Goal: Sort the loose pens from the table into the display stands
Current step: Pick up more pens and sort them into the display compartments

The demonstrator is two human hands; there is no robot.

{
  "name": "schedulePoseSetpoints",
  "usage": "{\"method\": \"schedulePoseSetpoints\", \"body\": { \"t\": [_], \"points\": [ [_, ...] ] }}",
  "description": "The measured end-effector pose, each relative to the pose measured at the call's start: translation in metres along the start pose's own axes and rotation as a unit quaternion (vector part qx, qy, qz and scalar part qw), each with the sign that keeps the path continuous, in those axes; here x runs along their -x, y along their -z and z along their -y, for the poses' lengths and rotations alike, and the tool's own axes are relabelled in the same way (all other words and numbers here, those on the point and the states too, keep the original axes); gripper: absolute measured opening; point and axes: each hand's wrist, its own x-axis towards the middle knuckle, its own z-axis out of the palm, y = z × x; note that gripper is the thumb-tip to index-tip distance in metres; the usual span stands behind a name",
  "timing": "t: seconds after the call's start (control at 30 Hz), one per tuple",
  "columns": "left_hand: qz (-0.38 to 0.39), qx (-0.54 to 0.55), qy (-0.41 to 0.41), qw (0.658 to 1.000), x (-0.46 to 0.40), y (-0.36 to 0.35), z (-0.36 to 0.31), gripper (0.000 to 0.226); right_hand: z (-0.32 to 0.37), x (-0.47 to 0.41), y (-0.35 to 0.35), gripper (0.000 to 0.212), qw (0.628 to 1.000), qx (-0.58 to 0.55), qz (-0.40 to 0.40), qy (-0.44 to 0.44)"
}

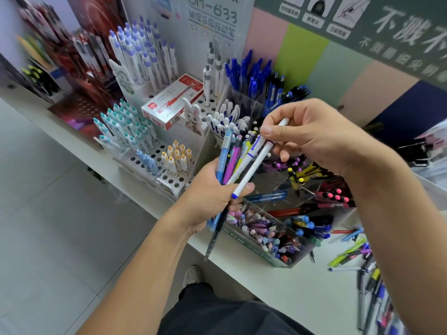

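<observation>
My left hand (208, 197) grips a bundle of mixed pens (232, 155), blue, pink, yellow and white, fanned upward in front of the stands. My right hand (312, 134) pinches a white pen with a blue tip (256, 163) between thumb and fingers; its lower end lies against the bundle by my left thumb. Below my hands stand clear acrylic display stands (266, 240) with compartments full of pens. Loose pens (362, 269) lie scattered on the white table at the lower right.
A white peg-hole stand (167, 175) with teal, blue and yellow-capped pens is at the left, a red-and-white pen box (169, 102) behind it. Blue pens fill a clear bin (261, 81) at the back. The table edge (242, 264) runs diagonally; grey floor lies left.
</observation>
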Motion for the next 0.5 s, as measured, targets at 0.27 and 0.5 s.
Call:
{"method": "schedulePoseSetpoints", "body": {
  "t": [0.27, 0.5],
  "points": [
    [-0.013, 0.109, 0.037, 0.993, 0.01, 0.025, 0.007, 0.025, 0.026, -0.001, 0.037, 0.003, 0.955, 0.088, -0.234, 0.162],
    [-0.059, 0.262, 0.061, 0.961, 0.0, 0.023, 0.002, 0.029, -0.002, -0.049, -0.019, 0.008, 0.857, 0.398, -0.212, 0.25]
  ]
}}
